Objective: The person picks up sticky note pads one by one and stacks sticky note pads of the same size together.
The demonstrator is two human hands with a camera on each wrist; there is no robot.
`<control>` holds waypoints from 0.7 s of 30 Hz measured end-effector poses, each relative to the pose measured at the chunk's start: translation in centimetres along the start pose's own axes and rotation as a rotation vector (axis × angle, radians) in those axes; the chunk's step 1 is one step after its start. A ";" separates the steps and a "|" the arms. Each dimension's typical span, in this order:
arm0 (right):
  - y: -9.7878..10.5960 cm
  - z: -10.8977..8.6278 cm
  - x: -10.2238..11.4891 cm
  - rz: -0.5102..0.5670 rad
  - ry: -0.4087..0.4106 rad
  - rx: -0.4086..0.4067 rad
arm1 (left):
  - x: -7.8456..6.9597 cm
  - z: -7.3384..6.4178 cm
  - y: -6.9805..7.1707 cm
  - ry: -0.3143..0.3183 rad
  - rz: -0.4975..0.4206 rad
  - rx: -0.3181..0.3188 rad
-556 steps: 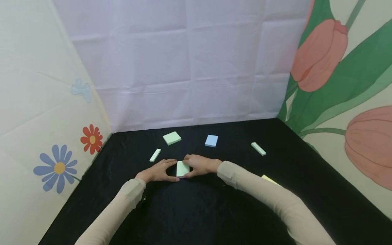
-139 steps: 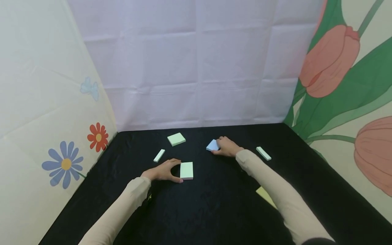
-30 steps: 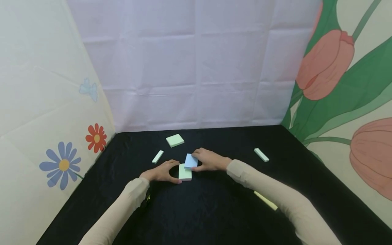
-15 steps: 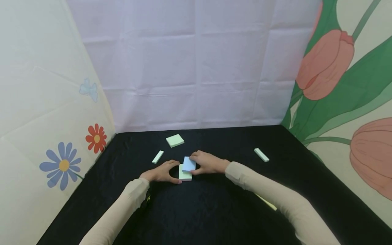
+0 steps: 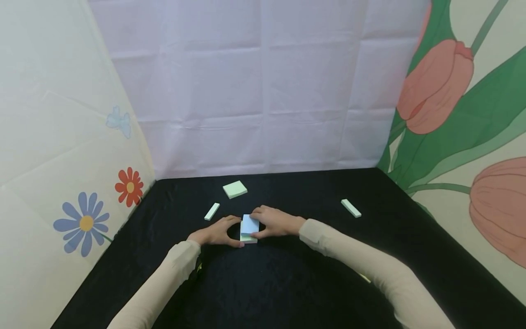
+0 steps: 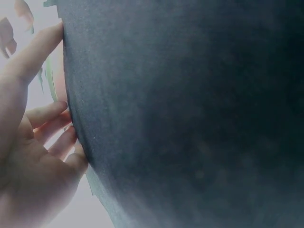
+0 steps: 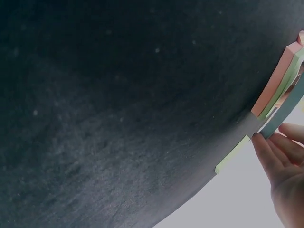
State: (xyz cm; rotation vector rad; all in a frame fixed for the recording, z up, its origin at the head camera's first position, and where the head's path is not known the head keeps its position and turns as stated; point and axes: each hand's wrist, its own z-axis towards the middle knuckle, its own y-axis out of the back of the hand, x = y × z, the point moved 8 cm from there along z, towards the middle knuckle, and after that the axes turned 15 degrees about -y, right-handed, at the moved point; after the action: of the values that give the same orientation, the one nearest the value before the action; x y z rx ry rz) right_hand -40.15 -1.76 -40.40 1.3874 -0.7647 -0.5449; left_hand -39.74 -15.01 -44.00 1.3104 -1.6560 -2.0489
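The blue pad point(image 5: 249, 225) just moved left and nearer, now covering most of the green pad point(image 5: 248, 239) on the table point(image 5: 263, 288); alignment looks close. The right hand point(image 5: 278, 221) pinches blue; the left hand point(image 5: 217, 230) grips green's left corners.

Head view: we note soft, even, slightly dull light, only faint shading along creases in the sheet point(image 5: 263, 91). The black cloth point(image 5: 267, 283) swallows most shadow and detail. Left wrist view: we see white glare behind the left hand point(image 6: 38, 159), the cloth hazy and soft. Right wrist view: we find pale washout behind the right hand point(image 7: 285, 164), the cloth's edge bowed.
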 end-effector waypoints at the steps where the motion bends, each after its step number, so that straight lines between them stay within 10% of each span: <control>1: 0.0 0.0 0.1 0.004 0.001 0.002 | 0.0 0.0 0.0 -0.002 -0.002 0.000; 21: -0.6 -0.1 0.4 0.004 0.032 0.021 | -0.1 0.0 0.0 -0.021 -0.003 -0.011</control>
State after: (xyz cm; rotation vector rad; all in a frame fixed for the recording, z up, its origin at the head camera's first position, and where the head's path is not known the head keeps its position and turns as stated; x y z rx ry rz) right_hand -39.77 -2.06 -40.89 1.4106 -0.7488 -0.5119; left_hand -39.71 -14.96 -43.98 1.2929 -1.6500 -2.0777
